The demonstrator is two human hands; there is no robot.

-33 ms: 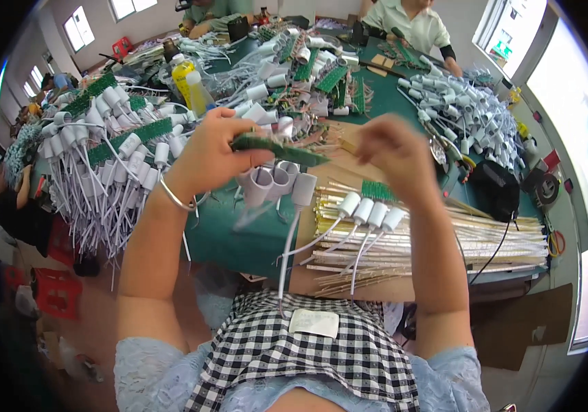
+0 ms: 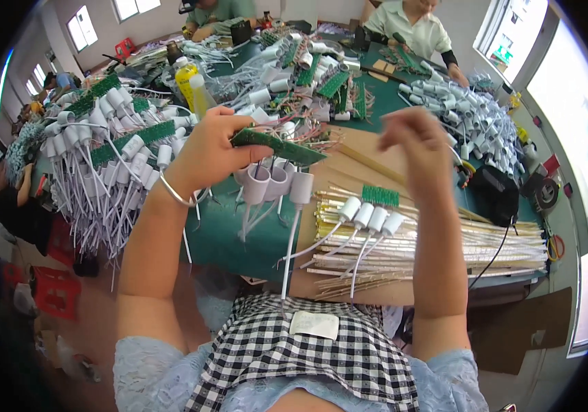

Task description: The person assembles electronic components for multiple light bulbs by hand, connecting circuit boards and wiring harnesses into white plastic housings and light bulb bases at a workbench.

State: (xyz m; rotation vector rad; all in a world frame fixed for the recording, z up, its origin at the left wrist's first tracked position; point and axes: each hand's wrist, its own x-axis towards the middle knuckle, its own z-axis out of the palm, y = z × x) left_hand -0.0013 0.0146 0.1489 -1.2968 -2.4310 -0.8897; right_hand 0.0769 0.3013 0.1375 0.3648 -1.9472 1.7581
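My left hand [image 2: 222, 147] grips one end of a green circuit board strip [image 2: 283, 149], held tilted above the table. Thin wires show along the board's upper edge. From its underside hang several white cylindrical sleeves [image 2: 277, 182] with white cables; one long cable reaches down to my apron. My right hand [image 2: 414, 141] is raised to the right of the board, apart from it. Its fingers are bent and blurred, and whether they hold anything cannot be made out. Below it, a second green board [image 2: 380, 196] with white sleeves [image 2: 376, 217] lies on a bundle of thin pale strips [image 2: 438, 244].
A big heap of boards and cabled sleeves [image 2: 112, 147] stands at the left, and another pile of white sleeves [image 2: 455, 103] at the right. Yellow bottles [image 2: 185, 79] stand behind my left hand. A black object [image 2: 494, 193] lies right of the strips. Co-workers [image 2: 410, 31] sit across the table.
My right hand has moved up and to the right, farther from the board. The sleeves under the board have swung slightly. My left hand keeps its grip.
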